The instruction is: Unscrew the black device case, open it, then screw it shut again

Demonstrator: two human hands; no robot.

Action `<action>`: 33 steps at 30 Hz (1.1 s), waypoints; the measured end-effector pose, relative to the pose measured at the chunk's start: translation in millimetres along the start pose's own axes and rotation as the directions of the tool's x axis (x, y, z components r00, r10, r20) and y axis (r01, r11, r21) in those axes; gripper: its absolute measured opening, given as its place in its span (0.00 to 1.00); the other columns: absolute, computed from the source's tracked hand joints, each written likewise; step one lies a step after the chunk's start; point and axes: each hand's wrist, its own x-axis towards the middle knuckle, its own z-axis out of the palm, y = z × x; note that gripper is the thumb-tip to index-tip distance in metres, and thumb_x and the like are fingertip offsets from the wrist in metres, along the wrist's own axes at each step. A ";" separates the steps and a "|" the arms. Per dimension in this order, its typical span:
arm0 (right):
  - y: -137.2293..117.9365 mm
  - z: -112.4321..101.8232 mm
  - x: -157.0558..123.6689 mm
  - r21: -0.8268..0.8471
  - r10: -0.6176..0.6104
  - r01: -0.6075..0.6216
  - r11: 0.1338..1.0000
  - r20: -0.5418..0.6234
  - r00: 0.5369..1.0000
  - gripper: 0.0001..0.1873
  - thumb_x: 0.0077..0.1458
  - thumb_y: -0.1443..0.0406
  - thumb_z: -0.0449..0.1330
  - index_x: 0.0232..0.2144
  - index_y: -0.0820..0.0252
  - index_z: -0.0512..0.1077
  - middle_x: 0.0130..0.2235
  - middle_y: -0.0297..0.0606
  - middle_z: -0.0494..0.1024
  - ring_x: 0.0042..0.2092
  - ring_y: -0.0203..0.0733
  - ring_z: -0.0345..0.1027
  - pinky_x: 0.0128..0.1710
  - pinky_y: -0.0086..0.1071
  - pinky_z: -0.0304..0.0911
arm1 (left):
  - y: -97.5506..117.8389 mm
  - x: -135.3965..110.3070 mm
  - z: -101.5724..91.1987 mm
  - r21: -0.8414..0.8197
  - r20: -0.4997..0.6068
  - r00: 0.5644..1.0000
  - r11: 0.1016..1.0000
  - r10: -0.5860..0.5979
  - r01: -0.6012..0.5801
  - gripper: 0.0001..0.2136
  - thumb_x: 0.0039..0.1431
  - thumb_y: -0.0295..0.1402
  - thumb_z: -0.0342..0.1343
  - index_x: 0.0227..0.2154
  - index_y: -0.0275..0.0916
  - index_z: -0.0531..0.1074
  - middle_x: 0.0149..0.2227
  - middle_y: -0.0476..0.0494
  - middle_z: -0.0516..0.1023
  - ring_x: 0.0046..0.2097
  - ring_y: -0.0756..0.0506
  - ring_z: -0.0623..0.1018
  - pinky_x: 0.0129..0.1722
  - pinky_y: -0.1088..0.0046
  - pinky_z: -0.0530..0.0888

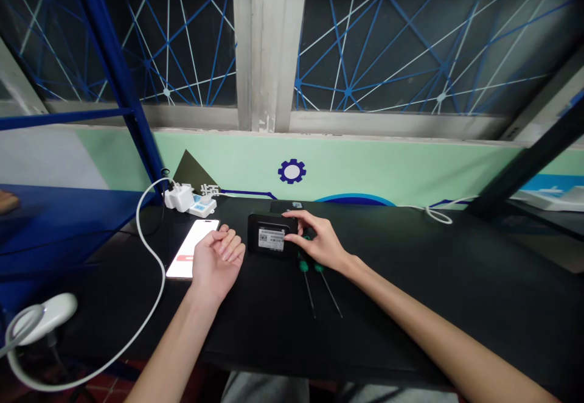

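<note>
My right hand (319,241) grips a small black box-shaped device (253,238) at its right end, thumb on the front and fingers over the top. A white printed label (272,239) on the device faces me. Partly under that hand lie two screwdrivers with green handles, a left one (309,293) and a right one (332,296); their shafts point toward me. Left of the device, my left hand (219,260) is turned palm up with its fingers curled in, and nothing shows in it. It covers part of a phone (194,245) with a lit white screen.
A white charger and power strip (191,202) stand at the back left of the black table (387,324). A white cable (157,299) loops down the left side to a white rounded device (50,318). Blue frame posts (112,56) border the left. Another person's hand (8,201) shows at the far left.
</note>
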 end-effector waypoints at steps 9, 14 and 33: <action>1.4 0.1 -6.5 -0.130 -0.107 0.108 0.986 0.016 0.994 0.22 0.61 0.53 0.61 0.55 0.53 0.73 0.44 0.41 0.82 0.39 0.44 0.75 0.45 0.36 0.68 | 0.3 0.4 -0.8 -0.005 -0.007 1.000 1.000 0.018 -0.018 0.12 0.52 0.15 0.46 0.24 0.40 0.57 0.17 0.58 0.48 0.15 0.54 0.54 0.15 0.76 0.54; 2.0 0.6 -6.6 -0.153 -0.251 0.282 0.947 0.190 0.949 0.16 0.62 0.58 0.60 0.50 0.54 0.76 0.50 0.41 0.82 0.48 0.47 0.77 0.49 0.39 0.68 | -0.2 -0.3 -0.9 -0.008 -0.020 0.999 0.999 0.034 -0.034 0.12 0.52 0.15 0.46 0.24 0.40 0.58 0.17 0.58 0.47 0.16 0.54 0.54 0.15 0.76 0.54; -12.4 4.0 -3.3 -0.242 -0.311 0.395 0.886 0.321 0.895 0.19 0.58 0.54 0.63 0.48 0.56 0.77 0.50 0.41 0.81 0.49 0.48 0.75 0.51 0.42 0.67 | -2.1 -2.0 3.7 0.003 -0.008 1.000 1.000 -0.002 0.002 0.12 0.53 0.15 0.46 0.23 0.39 0.58 0.17 0.58 0.48 0.15 0.54 0.54 0.15 0.76 0.54</action>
